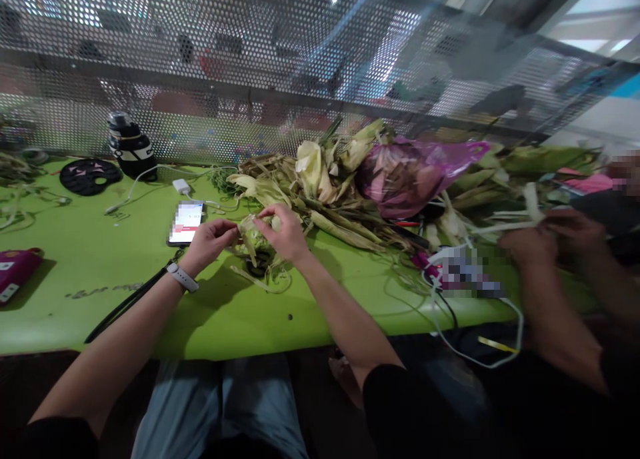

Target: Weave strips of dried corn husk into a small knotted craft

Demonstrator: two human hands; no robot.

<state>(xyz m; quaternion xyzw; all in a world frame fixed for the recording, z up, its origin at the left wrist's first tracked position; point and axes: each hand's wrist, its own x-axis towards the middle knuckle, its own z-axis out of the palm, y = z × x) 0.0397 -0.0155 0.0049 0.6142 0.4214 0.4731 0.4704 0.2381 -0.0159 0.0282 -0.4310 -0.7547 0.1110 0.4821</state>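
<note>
From where I stood, the person's left hand [213,241] and right hand [286,236] met over the smooth, glossy green worktop [240,329]. Each grip was pinched, thumb against fingers, on a thin, papery pale husk piece [247,230] that hung between them, just above the surface. Right under it lay narrow, curling strips [265,287], limp and fibrous; I couldn't make out how they joined. Beyond the hands sprawled a husk heap [335,192], its long leaves ribbed and pointed, some creamy and broad, others brown and brittle. A thin, crinkled purple plastic bag [407,179], see-through and bulging, rested among them. Beside the left hand was a flat phone [186,220] with a lit screen; farther back stood a dark, rounded bottle [131,149]. Off to the right, a co-worker's hands [535,246] held a stiff white strip [533,202]. Behind everything ran a metal screen [280,66] punched with round holes.
</note>
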